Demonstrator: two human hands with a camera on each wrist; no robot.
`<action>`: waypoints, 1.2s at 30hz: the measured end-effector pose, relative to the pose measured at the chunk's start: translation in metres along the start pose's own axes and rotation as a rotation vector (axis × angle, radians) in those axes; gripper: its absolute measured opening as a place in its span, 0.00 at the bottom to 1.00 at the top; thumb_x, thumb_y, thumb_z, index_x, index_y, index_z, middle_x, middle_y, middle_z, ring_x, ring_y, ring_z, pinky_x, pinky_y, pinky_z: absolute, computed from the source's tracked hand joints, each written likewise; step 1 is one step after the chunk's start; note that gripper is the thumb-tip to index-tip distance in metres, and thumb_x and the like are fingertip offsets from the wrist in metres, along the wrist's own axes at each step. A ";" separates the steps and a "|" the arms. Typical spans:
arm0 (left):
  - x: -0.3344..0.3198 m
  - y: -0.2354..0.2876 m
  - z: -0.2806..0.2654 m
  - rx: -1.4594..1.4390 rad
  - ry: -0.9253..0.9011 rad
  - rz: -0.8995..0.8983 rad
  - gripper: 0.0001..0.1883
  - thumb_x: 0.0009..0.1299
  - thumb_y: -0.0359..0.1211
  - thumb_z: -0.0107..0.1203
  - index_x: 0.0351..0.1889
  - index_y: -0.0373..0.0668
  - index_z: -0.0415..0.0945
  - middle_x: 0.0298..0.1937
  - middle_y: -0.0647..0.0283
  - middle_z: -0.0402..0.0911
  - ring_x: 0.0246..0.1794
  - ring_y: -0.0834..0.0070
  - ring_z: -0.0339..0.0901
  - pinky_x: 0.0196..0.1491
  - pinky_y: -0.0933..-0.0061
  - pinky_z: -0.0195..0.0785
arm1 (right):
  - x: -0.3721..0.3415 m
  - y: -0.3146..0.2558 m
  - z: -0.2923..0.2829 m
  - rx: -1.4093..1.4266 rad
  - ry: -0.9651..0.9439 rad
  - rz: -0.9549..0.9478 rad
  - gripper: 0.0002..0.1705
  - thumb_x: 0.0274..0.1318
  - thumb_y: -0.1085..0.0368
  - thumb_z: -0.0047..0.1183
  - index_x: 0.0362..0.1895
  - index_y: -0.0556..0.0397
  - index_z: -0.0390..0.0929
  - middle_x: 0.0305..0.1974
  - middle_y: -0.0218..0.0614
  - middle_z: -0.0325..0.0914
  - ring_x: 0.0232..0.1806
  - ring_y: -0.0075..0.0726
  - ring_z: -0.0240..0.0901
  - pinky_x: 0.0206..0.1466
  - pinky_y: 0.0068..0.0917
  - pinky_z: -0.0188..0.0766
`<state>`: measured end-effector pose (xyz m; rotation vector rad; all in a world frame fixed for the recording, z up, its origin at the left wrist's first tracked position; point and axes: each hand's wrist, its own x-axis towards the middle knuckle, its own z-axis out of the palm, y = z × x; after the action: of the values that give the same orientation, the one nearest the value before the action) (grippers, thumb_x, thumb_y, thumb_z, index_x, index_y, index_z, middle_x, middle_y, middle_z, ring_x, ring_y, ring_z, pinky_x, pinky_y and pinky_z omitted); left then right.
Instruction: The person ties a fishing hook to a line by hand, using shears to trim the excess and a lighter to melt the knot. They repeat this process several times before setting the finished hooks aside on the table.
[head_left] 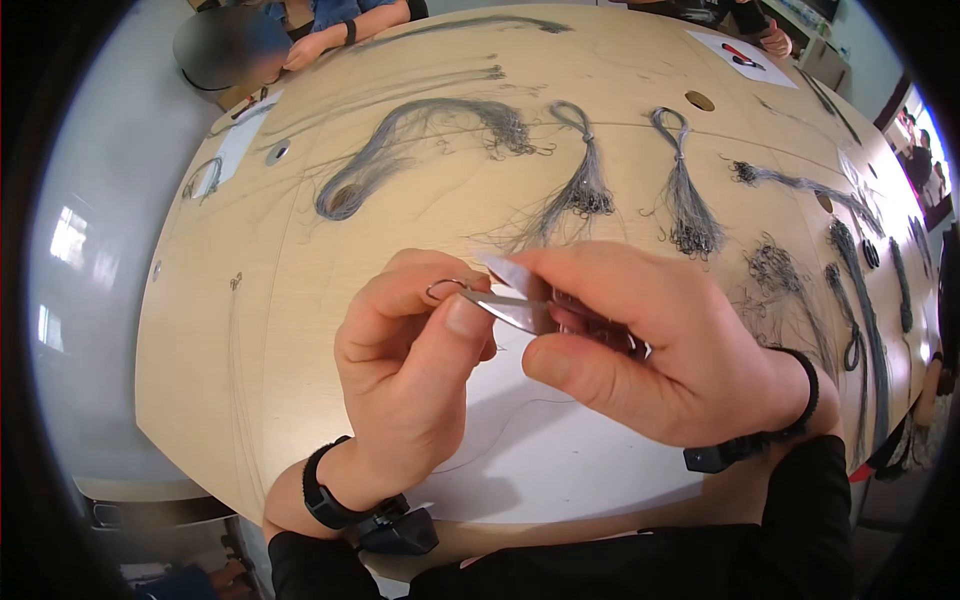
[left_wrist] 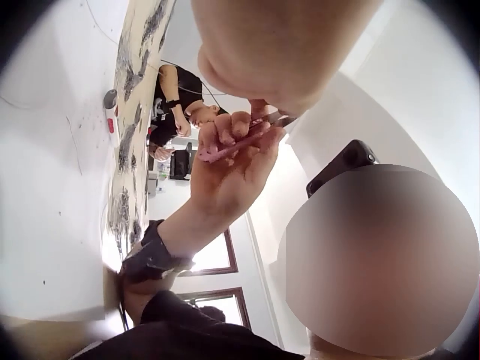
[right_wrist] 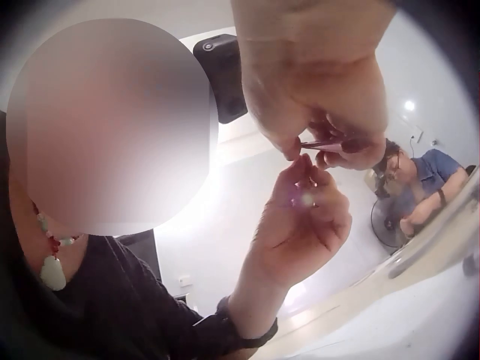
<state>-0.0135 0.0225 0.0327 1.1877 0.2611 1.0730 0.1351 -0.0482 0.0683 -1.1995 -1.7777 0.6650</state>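
In the head view my left hand (head_left: 410,360) pinches a small fish hook (head_left: 437,284) between thumb and forefinger, its curved bend showing above the thumb. My right hand (head_left: 650,340) grips small metal snips (head_left: 520,312), with the blades apart and their tips right at the hook and the left thumb. A pinkish handle (left_wrist: 238,144) shows inside the right hand's curled fingers in the left wrist view. Below the hands, a thin line (head_left: 530,402) curves over a white sheet (head_left: 580,470). The right palm hides the rest of the snips.
Bundles of grey line with hooks (head_left: 585,185) lie beyond my hands, and more bundles (head_left: 860,290) lie at the right. Single long strands (head_left: 237,340) lie at the left. Across the table sits another person (head_left: 330,40); red-handled pliers (head_left: 742,57) rest on paper at the far right.
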 end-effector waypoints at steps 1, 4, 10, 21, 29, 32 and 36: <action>0.001 0.000 -0.001 0.001 -0.006 0.043 0.06 0.59 0.23 0.46 0.34 0.39 0.67 0.35 0.61 0.68 0.25 0.81 0.65 0.25 0.83 0.60 | -0.001 0.000 0.002 0.037 -0.010 0.031 0.18 0.47 0.66 0.46 0.42 0.64 0.64 0.24 0.33 0.65 0.22 0.22 0.59 0.23 0.17 0.58; 0.004 0.000 -0.002 -0.004 -0.019 0.095 0.06 0.58 0.22 0.46 0.34 0.39 0.67 0.35 0.61 0.68 0.25 0.81 0.64 0.25 0.83 0.60 | -0.001 0.002 0.004 0.038 -0.003 0.055 0.19 0.48 0.65 0.47 0.42 0.65 0.64 0.23 0.32 0.65 0.22 0.22 0.58 0.23 0.17 0.57; 0.004 -0.004 -0.004 0.015 -0.044 0.118 0.08 0.58 0.21 0.46 0.35 0.39 0.67 0.35 0.60 0.68 0.24 0.81 0.64 0.25 0.83 0.61 | 0.000 0.001 0.002 0.050 0.004 0.035 0.19 0.48 0.62 0.47 0.40 0.65 0.65 0.21 0.33 0.64 0.21 0.25 0.58 0.24 0.18 0.57; 0.008 -0.005 -0.008 0.159 -0.119 0.219 0.08 0.58 0.21 0.45 0.35 0.39 0.66 0.36 0.59 0.68 0.24 0.81 0.65 0.25 0.84 0.61 | 0.000 -0.001 0.001 0.084 -0.064 0.132 0.17 0.51 0.59 0.44 0.37 0.62 0.66 0.19 0.33 0.62 0.20 0.28 0.56 0.23 0.21 0.55; 0.008 -0.006 -0.008 0.136 -0.111 0.212 0.08 0.59 0.22 0.45 0.36 0.39 0.66 0.35 0.60 0.68 0.23 0.81 0.65 0.24 0.84 0.60 | -0.001 0.002 0.002 0.180 -0.067 0.166 0.17 0.53 0.59 0.42 0.37 0.62 0.66 0.19 0.32 0.61 0.21 0.24 0.55 0.24 0.18 0.56; 0.007 -0.005 -0.006 0.113 -0.084 0.168 0.08 0.59 0.22 0.45 0.36 0.39 0.66 0.34 0.61 0.68 0.22 0.81 0.65 0.23 0.84 0.60 | 0.000 0.000 0.001 0.219 -0.097 0.197 0.17 0.53 0.59 0.41 0.38 0.62 0.66 0.19 0.31 0.61 0.21 0.22 0.55 0.24 0.17 0.56; 0.008 -0.005 -0.006 0.095 -0.080 0.159 0.08 0.59 0.23 0.45 0.36 0.39 0.66 0.34 0.61 0.67 0.22 0.81 0.65 0.23 0.84 0.60 | 0.001 0.000 0.000 0.226 -0.111 0.228 0.17 0.53 0.59 0.41 0.38 0.62 0.66 0.19 0.30 0.61 0.21 0.20 0.55 0.24 0.17 0.56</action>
<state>-0.0108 0.0320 0.0290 1.3508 0.1589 1.1582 0.1346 -0.0478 0.0684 -1.2384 -1.6171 1.0549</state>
